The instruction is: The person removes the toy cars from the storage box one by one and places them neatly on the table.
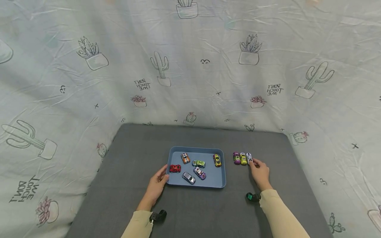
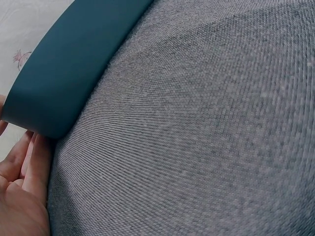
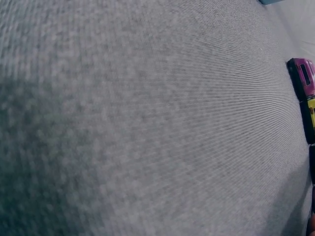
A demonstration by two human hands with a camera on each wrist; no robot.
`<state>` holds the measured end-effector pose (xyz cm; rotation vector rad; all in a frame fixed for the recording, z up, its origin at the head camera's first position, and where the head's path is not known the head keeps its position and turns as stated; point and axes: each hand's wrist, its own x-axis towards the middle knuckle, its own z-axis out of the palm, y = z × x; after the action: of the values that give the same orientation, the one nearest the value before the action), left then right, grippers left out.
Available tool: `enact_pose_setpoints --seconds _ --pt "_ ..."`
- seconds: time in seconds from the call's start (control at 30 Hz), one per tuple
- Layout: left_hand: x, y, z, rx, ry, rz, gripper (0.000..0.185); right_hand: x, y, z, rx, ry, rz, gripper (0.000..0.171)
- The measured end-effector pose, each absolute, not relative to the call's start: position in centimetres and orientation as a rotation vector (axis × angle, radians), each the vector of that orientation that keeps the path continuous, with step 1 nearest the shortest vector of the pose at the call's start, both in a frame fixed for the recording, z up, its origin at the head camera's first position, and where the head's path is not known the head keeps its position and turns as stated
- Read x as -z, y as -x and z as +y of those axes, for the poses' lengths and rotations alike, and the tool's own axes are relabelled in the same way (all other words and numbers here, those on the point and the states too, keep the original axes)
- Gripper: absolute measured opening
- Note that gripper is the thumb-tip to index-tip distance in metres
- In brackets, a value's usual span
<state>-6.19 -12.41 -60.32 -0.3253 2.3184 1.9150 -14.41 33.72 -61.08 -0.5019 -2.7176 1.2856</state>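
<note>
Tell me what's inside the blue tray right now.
The blue tray holds six toy cars: red, orange, green, yellow, purple and silver. Nothing covers them.

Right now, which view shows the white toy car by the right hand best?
The head view: the white toy car ends a row of three, touched by the right hand. The right wrist view misses it; the left wrist view shows none.
</note>
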Motion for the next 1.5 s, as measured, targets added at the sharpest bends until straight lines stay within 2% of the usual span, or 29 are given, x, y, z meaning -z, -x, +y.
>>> enact_pose_setpoints --seconds 0.43,0.67,1.33,1.5 --pt "60.2 6.3 -12.4 -1.942 0.33 2.303 0.049 60.9 14.4 33.7 -1.289 0.519 -2.675 0.047" --pt "60.5 6.3 -12.4 -1.94 0.34 2.294 0.049 60.2 14.0 33.5 -1.43 0.564 -2.591 0.056" --pt "60.4 6.2 -12.5 -1.962 0.35 2.282 0.048 56.8 14.4 29.2 -1.378 0.244 -2.7 0.058" --pt "60.3 6.2 -12.5 -1.962 0.34 2.285 0.048 56.1 14.6 28.2 -1.343 0.189 -2.711 0.054"
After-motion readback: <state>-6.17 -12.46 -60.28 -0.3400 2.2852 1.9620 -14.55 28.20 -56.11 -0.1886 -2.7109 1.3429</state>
